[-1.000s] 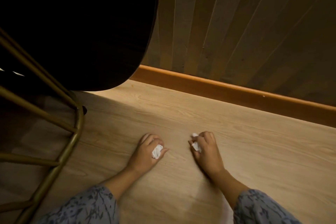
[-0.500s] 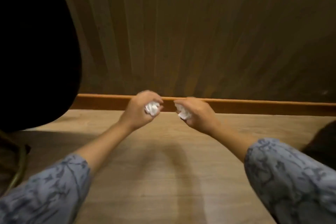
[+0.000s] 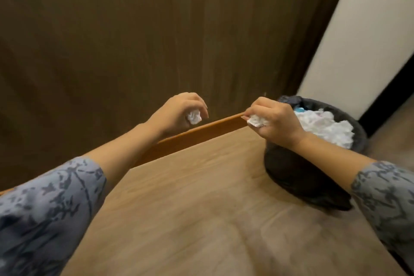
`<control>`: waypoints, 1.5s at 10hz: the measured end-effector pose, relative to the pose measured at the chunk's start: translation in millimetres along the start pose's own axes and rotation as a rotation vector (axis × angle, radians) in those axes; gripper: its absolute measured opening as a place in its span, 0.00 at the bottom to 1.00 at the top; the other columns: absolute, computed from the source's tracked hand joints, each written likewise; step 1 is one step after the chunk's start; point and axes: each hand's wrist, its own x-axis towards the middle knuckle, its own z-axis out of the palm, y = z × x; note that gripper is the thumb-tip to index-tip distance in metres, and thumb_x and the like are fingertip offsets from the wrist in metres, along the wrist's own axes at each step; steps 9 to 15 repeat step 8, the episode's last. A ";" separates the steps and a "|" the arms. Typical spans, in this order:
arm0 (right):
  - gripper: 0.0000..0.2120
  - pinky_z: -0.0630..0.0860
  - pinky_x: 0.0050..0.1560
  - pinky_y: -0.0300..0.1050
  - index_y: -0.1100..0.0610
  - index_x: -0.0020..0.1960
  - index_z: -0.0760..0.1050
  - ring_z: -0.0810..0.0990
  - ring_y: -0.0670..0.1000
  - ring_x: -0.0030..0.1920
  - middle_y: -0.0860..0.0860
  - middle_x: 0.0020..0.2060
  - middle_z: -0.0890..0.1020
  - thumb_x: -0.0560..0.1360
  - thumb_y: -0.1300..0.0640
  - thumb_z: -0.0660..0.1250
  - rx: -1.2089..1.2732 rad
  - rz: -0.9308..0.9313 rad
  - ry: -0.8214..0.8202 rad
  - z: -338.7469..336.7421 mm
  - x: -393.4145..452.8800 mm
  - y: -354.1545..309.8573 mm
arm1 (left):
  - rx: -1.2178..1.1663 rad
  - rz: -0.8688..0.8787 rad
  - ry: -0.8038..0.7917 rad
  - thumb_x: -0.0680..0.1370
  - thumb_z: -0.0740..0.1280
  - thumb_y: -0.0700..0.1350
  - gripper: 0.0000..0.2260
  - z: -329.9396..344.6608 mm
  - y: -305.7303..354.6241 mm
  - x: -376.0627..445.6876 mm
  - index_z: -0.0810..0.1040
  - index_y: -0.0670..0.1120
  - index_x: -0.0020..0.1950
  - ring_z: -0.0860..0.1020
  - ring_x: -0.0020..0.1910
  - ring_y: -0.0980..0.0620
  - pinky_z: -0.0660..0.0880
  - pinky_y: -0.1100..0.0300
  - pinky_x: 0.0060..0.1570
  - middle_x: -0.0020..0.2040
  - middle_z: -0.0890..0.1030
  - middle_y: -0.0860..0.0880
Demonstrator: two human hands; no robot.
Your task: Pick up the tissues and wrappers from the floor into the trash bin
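My left hand (image 3: 177, 112) is raised above the floor and closed around a crumpled white tissue (image 3: 194, 117). My right hand (image 3: 274, 122) grips a second crumpled white tissue (image 3: 257, 120) and hovers at the near left rim of the trash bin (image 3: 298, 172). The bin is lined with a black bag and stands on the floor at the right. White tissues (image 3: 324, 126) are heaped up to its rim. My right forearm crosses over the bin's front.
Light wooden floor (image 3: 201, 208) runs to an orange-brown skirting board (image 3: 197, 136) under a dark wood-panelled wall (image 3: 156, 29). A white wall section (image 3: 363, 36) and a dark vertical edge stand behind the bin at the right.
Both hands lifted off the floor with their tissues and swung right. The view turned right too: the black chair left the frame and the trash bin came in under my right hand.
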 end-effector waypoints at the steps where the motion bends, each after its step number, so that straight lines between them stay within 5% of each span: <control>1: 0.11 0.78 0.40 0.40 0.59 0.47 0.82 0.80 0.52 0.40 0.54 0.42 0.83 0.74 0.50 0.72 -0.045 0.225 0.095 -30.1 -43.3 45.6 | -0.155 -0.008 0.004 0.68 0.77 0.36 0.08 46.8 33.9 51.7 0.83 0.47 0.42 0.78 0.50 0.52 0.80 0.51 0.48 0.49 0.81 0.49; 3: 0.15 0.68 0.47 0.36 0.58 0.44 0.80 0.76 0.49 0.44 0.51 0.41 0.80 0.72 0.45 0.72 -0.080 0.670 0.303 -48.3 -95.0 126.8 | -0.401 -0.116 0.049 0.63 0.78 0.58 0.17 139.2 99.7 155.4 0.78 0.48 0.38 0.76 0.39 0.56 0.75 0.60 0.38 0.39 0.79 0.53; 4: 0.24 0.66 0.57 0.43 0.56 0.51 0.80 0.74 0.53 0.54 0.53 0.49 0.79 0.77 0.37 0.57 -0.161 0.909 0.150 -33.7 -116.9 157.1 | -0.535 -0.197 0.106 0.67 0.74 0.63 0.19 186.1 128.6 197.7 0.76 0.48 0.38 0.75 0.39 0.57 0.73 0.66 0.39 0.38 0.77 0.54; 5: 0.26 0.55 0.72 0.57 0.50 0.70 0.67 0.58 0.57 0.73 0.56 0.71 0.66 0.80 0.41 0.43 -0.277 1.154 -0.221 -10.0 -137.5 179.5 | -0.555 -0.234 0.177 0.71 0.67 0.66 0.25 241.0 140.7 232.5 0.76 0.43 0.41 0.76 0.43 0.52 0.74 0.55 0.49 0.41 0.78 0.47; 6: 0.24 0.38 0.75 0.61 0.46 0.78 0.49 0.38 0.57 0.77 0.56 0.78 0.47 0.83 0.45 0.42 -0.123 1.346 -0.388 2.4 -141.2 196.7 | -0.242 -0.299 -0.342 0.79 0.50 0.64 0.31 278.6 142.2 248.3 0.62 0.44 0.74 0.52 0.76 0.41 0.47 0.46 0.75 0.76 0.57 0.39; 7: 0.26 0.34 0.74 0.60 0.47 0.78 0.48 0.36 0.58 0.77 0.57 0.78 0.46 0.82 0.43 0.45 -0.004 1.467 -0.341 -2.3 -130.7 198.9 | -0.282 -0.146 -0.437 0.82 0.50 0.53 0.28 277.9 132.4 247.6 0.42 0.50 0.79 0.35 0.76 0.45 0.34 0.45 0.73 0.78 0.38 0.44; 8: 0.26 0.45 0.76 0.58 0.51 0.77 0.55 0.46 0.56 0.78 0.55 0.78 0.55 0.82 0.42 0.48 0.015 1.496 -0.131 -21.3 -109.5 186.2 | -0.561 -0.214 -0.330 0.78 0.64 0.55 0.36 241.3 117.1 249.5 0.46 0.51 0.79 0.45 0.78 0.49 0.47 0.49 0.76 0.80 0.46 0.48; 15: 0.26 0.45 0.76 0.58 0.51 0.77 0.55 0.46 0.56 0.78 0.55 0.78 0.55 0.82 0.42 0.48 0.015 1.496 -0.131 -21.3 -109.5 186.2 | -0.561 -0.214 -0.330 0.78 0.64 0.55 0.36 241.3 117.1 249.5 0.46 0.51 0.79 0.45 0.78 0.49 0.47 0.49 0.76 0.80 0.46 0.48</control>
